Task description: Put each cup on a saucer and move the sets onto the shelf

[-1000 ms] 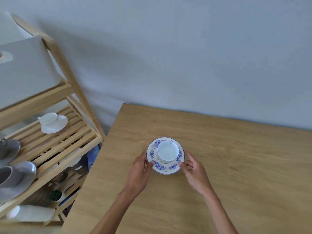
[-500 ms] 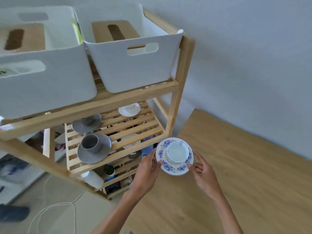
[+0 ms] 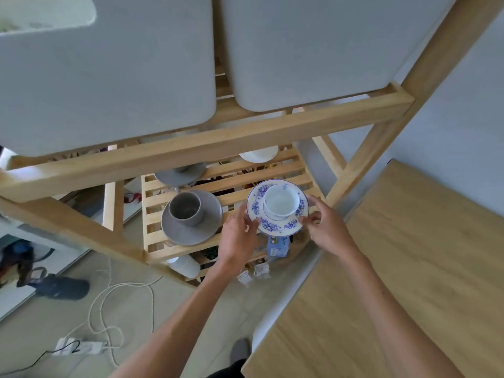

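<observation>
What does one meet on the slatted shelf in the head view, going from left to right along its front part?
Grey cup on its grey saucer → left hand → white cup on the blue-flowered saucer → right hand.

Soft even daylight, faint shadows, slight motion blur, wide-angle bending at edges

A slatted wooden shelf [image 3: 275, 173] carries a grey cup [image 3: 185, 209] on its grey saucer [image 3: 191, 230]
</observation>
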